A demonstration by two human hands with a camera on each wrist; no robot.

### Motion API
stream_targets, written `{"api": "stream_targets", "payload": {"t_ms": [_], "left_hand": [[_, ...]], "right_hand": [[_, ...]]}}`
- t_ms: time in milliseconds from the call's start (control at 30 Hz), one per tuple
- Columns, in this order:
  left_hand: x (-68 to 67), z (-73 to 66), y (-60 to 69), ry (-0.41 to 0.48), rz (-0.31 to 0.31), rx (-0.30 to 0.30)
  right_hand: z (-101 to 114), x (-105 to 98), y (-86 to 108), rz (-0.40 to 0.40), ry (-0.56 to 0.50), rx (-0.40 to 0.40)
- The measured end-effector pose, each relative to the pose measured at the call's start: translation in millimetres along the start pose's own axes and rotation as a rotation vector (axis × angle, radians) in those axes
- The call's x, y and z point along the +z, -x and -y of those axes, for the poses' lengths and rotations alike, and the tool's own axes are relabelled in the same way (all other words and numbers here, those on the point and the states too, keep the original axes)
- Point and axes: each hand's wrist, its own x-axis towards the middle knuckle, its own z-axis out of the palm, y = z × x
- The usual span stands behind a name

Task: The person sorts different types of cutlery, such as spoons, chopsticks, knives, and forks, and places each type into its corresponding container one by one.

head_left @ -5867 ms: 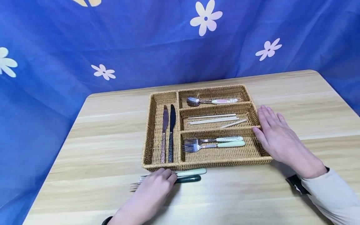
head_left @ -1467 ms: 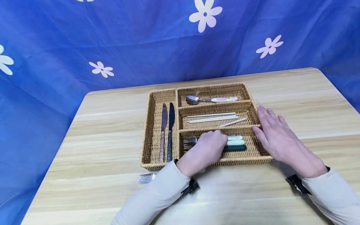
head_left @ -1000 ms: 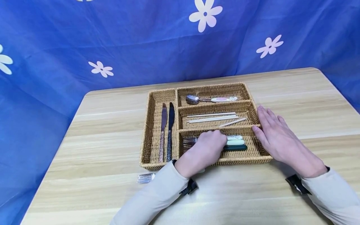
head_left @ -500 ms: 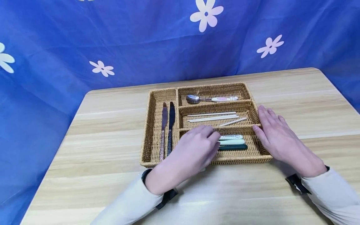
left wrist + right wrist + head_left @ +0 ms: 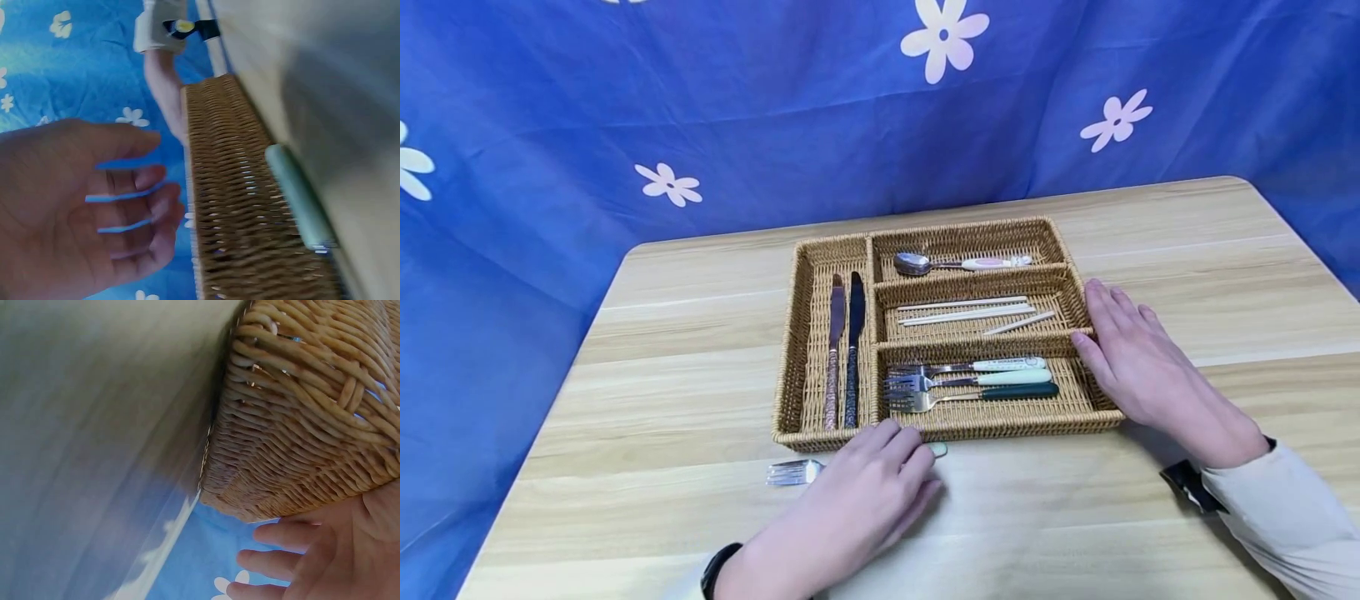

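Observation:
My left hand (image 5: 857, 500) hovers in front of the wicker cutlery tray (image 5: 1000, 429), fingers relaxed and holding nothing. Beneath it a fork (image 5: 795, 472) lies on the table, its middle hidden by the hand. In the left wrist view its light green handle (image 5: 299, 197) lies along the tray's wall, apart from the fingers. My right hand (image 5: 1138, 367) rests with straight fingers against the tray's right side. Inside the front compartment are a white-handled fork (image 5: 1009, 364), a light green-handled fork (image 5: 1015, 377) and a dark green-handled fork (image 5: 1018, 391).
Two knives, one brownish (image 5: 833, 350) and one black (image 5: 853, 350), lie in the left compartment. A spoon (image 5: 913, 263) is in the back compartment, several white chopsticks (image 5: 966, 315) in the middle one. Behind the wooden table (image 5: 647, 375) hangs a blue flowered cloth (image 5: 775, 108).
The dark green-handled fork went from the table into the front compartment. My left hand let it go and moved back toward the front left, over the remaining fork. The right hand stayed put.

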Motion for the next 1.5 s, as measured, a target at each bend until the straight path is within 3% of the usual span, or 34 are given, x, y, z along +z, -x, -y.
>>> {"api": "stream_targets", "payload": {"t_ms": [133, 300, 667, 1033, 1167, 1500], "left_hand": [[6.6, -0.8, 12.5, -0.045, 0.013, -0.037], [14.3, -1.5, 23.1, -0.108, 0.074, -0.060], [28.3, -1.9, 29.9, -0.089, 0.038, -0.100], [30.9, -4.6, 29.9, -0.138, 0.189, -0.177], [32.5, -5.1, 29.8, -0.156, 0.229, -0.169], [48.9, -11.1, 32.5, -0.326, 0.299, -0.151]], "right_hand": [[-0.2, 0.5, -0.5, -0.001, 0.001, -0.002], [-0.7, 1.5, 0.4, 0.000, 0.000, 0.004], [-0.6, 2.4, 1.4, 0.004, -0.005, 0.003], [0.4, 1.6, 0.3, 0.014, -0.003, 0.005], [0.7, 1.2, 0.3, 0.009, -0.008, 0.002], [-1.1, 2.5, 0.9, -0.012, -0.011, -0.007]]}}
